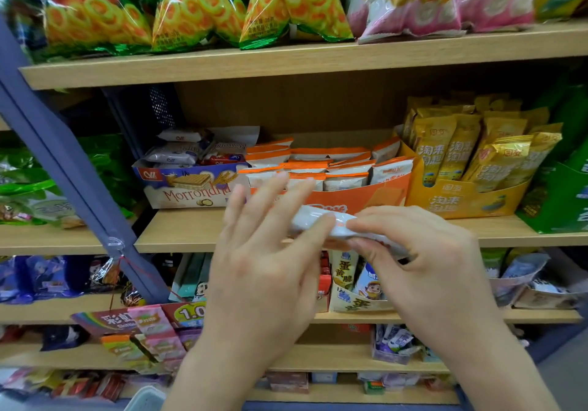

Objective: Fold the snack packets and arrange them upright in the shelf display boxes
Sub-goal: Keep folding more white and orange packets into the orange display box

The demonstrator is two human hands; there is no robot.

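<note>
So the white-and-orange snack packet is held flat just in front of the orange display box, not in it yet. The right hand pinches one end with curled fingers. The left hand is spread, its straight fingers lying against the other end. My tip: hold the pinch firm and flatten the fold with the spread fingers so the crease sets. Then it'll stand up neatly with the upright packets in that box.

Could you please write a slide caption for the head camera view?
The right hand pinches a white snack packet, left hand touching it, before the orange display box on the shelf.
</note>
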